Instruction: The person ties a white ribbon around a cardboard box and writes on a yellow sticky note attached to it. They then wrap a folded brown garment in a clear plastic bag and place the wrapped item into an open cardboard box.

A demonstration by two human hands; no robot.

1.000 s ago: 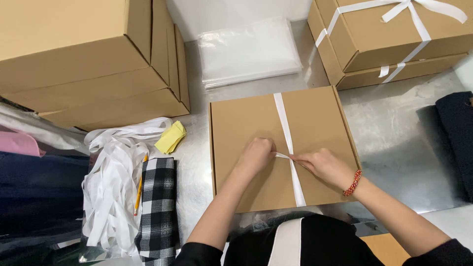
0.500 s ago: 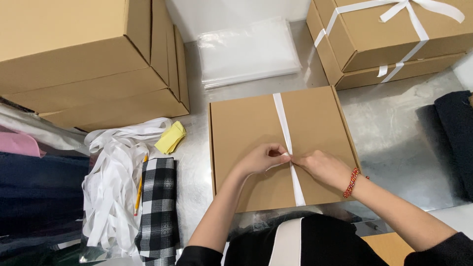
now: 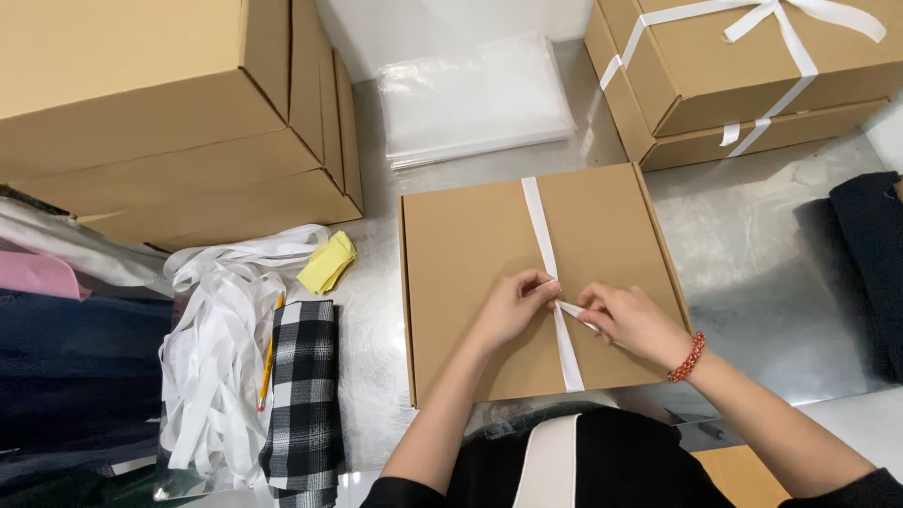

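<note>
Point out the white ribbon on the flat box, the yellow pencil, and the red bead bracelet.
white ribbon (image 3: 538, 218), head view, strip across the lid.
yellow pencil (image 3: 267, 362), head view, mid-shaft.
red bead bracelet (image 3: 692, 357), head view, beads at the wrist.

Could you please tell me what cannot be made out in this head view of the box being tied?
- Ribbon crossing: hidden under the left hand and right hand.
- Contents of the flat box: lid closed.
- Dark cloth: cut off by the right edge.
- Ribboned box: cut off by the top edge.
</note>
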